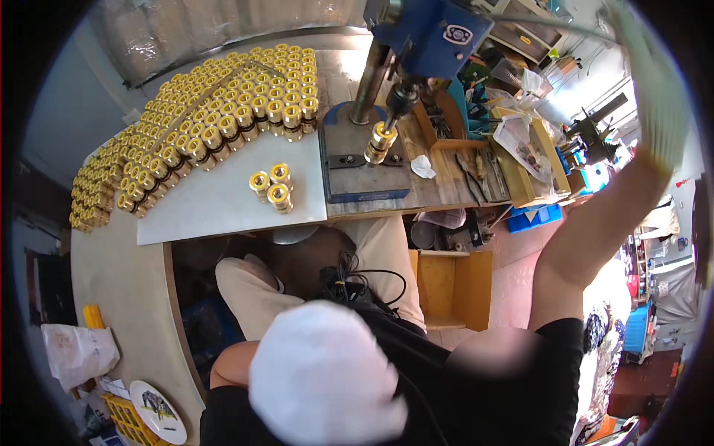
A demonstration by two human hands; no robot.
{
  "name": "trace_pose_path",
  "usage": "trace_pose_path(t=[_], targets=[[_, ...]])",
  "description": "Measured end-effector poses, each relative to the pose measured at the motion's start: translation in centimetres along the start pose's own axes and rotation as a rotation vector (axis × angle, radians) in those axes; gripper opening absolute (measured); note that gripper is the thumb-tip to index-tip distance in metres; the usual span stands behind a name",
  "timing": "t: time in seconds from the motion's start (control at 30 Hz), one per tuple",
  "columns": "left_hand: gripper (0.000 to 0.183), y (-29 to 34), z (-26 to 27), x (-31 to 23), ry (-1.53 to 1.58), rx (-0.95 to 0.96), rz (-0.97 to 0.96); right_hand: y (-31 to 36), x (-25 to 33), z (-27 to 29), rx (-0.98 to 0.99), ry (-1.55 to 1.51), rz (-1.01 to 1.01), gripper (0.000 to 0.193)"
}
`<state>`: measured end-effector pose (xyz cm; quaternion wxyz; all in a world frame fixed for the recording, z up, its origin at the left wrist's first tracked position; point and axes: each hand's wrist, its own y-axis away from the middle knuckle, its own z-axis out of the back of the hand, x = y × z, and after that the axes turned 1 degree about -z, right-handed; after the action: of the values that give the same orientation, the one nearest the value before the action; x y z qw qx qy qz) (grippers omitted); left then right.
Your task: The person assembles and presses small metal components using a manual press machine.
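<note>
My right hand (658,111), in a pale glove and smeared at the fingers, is raised at the upper right, where the end of the drill press lever (554,24) meets it. Close to the camera, a blurred white-gloved shape, my left hand (327,375), covers part of my body; its fingers cannot be made out. Under the chuck (401,98) of the blue drill press (435,37), a brass fitting (381,143) stands slightly tilted on the base (364,178), with the spindle tool reaching its top. Neither hand touches this fitting.
Three brass fittings (279,195) stand on a white board (216,212) left of the press, before many rows of similar fittings (216,111). Pliers (470,178), a crumpled white tissue (422,166) and an open box of parts (524,197) lie to the right. A black cable (357,279) hangs by my lap.
</note>
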<state>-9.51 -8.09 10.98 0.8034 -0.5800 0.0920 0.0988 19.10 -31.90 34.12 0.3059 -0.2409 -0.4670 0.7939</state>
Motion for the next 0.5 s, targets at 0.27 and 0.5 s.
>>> trace_pose_path(t=[0.27,0.5], targets=[[0.040,-3.6,-6.6,9.5,-0.253,0.305,0.503,19.0,4.8,-0.2,0.462,-0.046,-0.354,0.053],[0.049,-14.8,-12.4,17.5,-0.735,0.015,0.068,15.9,1.5,-3.3,0.738,-0.228,-0.461,0.051]])
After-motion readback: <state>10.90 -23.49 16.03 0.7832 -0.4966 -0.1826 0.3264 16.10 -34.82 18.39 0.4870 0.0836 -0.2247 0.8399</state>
